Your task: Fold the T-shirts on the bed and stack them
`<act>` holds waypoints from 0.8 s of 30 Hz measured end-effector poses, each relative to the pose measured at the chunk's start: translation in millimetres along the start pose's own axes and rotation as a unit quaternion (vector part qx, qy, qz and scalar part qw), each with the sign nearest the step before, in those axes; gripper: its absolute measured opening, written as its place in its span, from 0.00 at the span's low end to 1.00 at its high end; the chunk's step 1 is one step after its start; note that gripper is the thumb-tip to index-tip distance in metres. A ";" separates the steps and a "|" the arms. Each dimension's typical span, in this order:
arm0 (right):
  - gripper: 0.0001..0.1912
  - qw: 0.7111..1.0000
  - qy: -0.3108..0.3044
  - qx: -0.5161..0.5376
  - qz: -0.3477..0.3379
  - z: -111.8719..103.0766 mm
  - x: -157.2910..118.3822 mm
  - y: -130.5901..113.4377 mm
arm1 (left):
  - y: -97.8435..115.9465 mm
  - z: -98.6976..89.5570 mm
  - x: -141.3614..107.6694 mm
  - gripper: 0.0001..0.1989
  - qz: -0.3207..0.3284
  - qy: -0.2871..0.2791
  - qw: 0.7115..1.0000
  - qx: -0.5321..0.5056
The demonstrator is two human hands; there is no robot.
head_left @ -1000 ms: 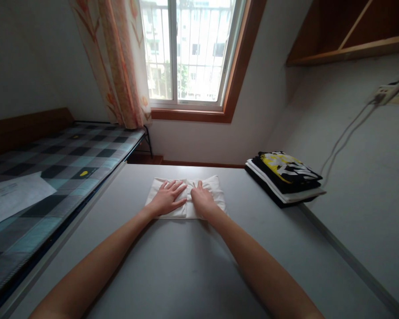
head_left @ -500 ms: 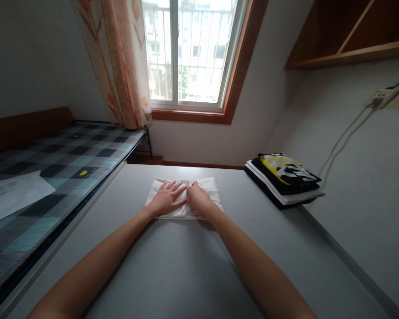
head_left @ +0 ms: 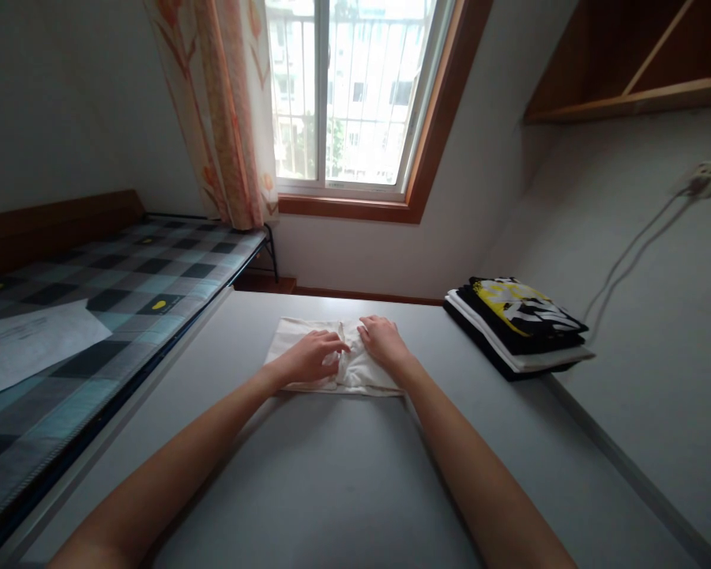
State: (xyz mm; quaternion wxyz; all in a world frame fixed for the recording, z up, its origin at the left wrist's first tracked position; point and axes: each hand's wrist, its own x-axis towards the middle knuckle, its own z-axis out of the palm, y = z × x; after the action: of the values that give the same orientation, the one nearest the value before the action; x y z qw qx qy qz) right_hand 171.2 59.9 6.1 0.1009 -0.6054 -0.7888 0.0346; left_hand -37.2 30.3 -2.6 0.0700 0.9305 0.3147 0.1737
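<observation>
Since the earlier frame, the right hand (head_left: 384,344) has drawn away from the left hand (head_left: 313,356), whose spread fingers have curled up. Left grip: half-closed over the middle fold; from where I'm standing I can't tell whether it pinches fabric. Right grip: loosely open, palm down on the right half. Under both lies the folded white cloth (head_left: 361,381), flat on the counter (head_left: 332,482), its long axis running left to right and its centre fold pointing windowward. Yellow marks dot the checked mattress (head_left: 207,273), their lettering too small to read; the paper (head_left: 35,340) there carries blurred print.
</observation>
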 end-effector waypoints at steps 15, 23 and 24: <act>0.23 0.999 -0.007 -0.034 0.022 24.3 26.6 -19.0 | -3.1 12.5 -2.8 0.11 -0.003 0.032 0.998 0.049; 0.21 1.000 0.014 -0.026 0.010 30.5 23.8 -15.7 | -6.1 5.4 -3.9 0.08 -0.015 0.020 0.997 0.069; 0.21 1.000 0.014 -0.026 0.011 30.6 23.6 -15.8 | -7.0 5.8 -3.9 0.08 -0.016 0.020 0.997 0.069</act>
State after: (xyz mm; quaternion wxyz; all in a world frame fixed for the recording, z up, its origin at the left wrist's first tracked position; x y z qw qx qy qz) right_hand 144.3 80.5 -18.2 0.0962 -0.6167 -0.7813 0.0066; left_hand -41.9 33.4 -10.7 0.0025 0.9242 0.3425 0.1692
